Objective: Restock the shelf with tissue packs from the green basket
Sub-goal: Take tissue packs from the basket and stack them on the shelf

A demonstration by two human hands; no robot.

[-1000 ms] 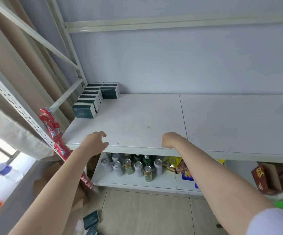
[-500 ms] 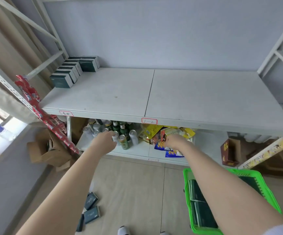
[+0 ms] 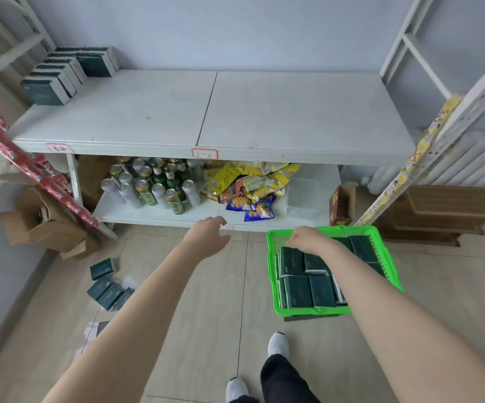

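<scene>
Green basket [image 3: 334, 310] of tissue packs [image 3: 296, 290] on floor below shelf [image 3: 264, 155] front edge; right hand [image 3: 308, 241] at its far-left corner, fingers curled down, grip not discernible; left hand [image 3: 207, 237] loose, empty; probable hazard: stray packs [image 3: 106, 287] underfoot, risks a slip.

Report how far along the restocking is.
Done: a row of tissue packs stands in the back left corner of the shelf. In hand: nothing yet; the right hand hovers over the green basket, the left hand is empty. Left: many packs lie in the basket; most of the shelf is bare.
</scene>
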